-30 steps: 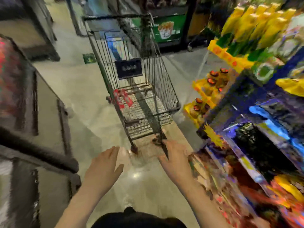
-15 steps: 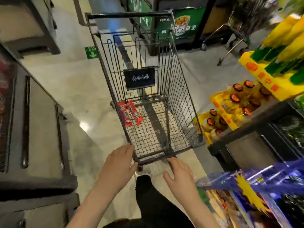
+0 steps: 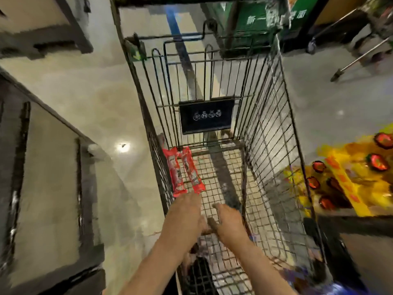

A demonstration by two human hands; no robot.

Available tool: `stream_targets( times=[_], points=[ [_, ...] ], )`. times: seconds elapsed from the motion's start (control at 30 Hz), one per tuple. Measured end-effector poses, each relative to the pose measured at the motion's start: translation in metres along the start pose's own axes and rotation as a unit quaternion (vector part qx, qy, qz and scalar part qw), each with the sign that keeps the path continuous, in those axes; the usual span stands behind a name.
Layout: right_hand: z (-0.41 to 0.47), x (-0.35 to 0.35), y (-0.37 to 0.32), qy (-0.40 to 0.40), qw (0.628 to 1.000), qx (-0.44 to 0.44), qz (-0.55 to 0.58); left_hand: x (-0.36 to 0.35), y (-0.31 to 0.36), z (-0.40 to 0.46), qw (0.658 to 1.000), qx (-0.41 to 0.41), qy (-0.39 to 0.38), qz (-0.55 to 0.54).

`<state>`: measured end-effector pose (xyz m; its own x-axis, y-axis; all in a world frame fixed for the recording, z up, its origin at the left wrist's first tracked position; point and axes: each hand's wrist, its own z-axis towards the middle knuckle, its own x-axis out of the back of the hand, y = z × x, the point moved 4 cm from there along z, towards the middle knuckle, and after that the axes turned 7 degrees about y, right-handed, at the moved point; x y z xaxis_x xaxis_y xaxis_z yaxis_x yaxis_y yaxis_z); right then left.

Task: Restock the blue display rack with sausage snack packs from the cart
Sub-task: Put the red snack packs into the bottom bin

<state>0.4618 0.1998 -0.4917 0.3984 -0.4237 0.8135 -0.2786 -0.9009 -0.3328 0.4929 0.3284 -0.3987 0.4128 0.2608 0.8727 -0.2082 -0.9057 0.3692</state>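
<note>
Head view, looking down into a wire cart (image 3: 274, 133). 2 red sausage packs (image 3: 182, 171) lie side by side on the mesh floor of the cart, against its left wall and near the end wall that carries a black sign (image 3: 207, 116). Their long axes run roughly along the length of the cart, near ends pointing toward the person.

Both forearms reach down into the basket. The left hand (image 3: 182, 216) is the nearer of the 2: its fingertips sit just short of, or at, the near ends of the packs; motion blur hides whether they touch. The packs lie straight ahead of this hand and slightly to its left. Its fingers look extended and relaxed, palm down, with nothing in its hold.

The right hand (image 3: 228, 222) hovers just beside the left, over bare mesh toward the middle of the cart, fingers loosely bent and holding nothing. It is farther from the packs.

Judged from this layout, the pickup falls to the left hand, closing over the near ends of the packs. The blue rack is not clearly in view; yellow shelf stock (image 3: 350, 177) stands to the right of the cart.
</note>
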Motion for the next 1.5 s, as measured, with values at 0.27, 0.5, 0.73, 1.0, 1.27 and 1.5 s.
stream_targets(
  times=[0.27,0.5,0.73,1.0,1.27,1.5],
  points=[
    [0.131,-0.057,0.003,-0.022,0.996,-0.056,0.064,-0.042,-0.045,0.090,0.996,0.081,-0.023,0.029],
    [0.176,-0.084,-0.001,0.018,0.985,-0.046,0.165,-0.073,-0.050,0.144,0.983,0.181,-0.024,0.032],
    [0.185,-0.112,0.029,-0.028,0.954,-0.154,0.258,-0.115,-0.068,0.152,0.952,0.301,-0.047,0.027],
    [0.159,-0.103,0.094,-0.052,0.915,-0.267,0.297,-0.178,-0.092,0.173,0.926,0.375,0.003,-0.034],
    [0.140,-0.115,0.121,-0.079,0.885,-0.240,0.391,-0.210,-0.110,0.191,0.864,0.488,0.088,-0.087],
    [0.130,-0.106,0.122,-0.080,0.829,-0.246,0.495,-0.219,-0.105,0.193,0.829,0.519,0.064,-0.196]
  ],
)
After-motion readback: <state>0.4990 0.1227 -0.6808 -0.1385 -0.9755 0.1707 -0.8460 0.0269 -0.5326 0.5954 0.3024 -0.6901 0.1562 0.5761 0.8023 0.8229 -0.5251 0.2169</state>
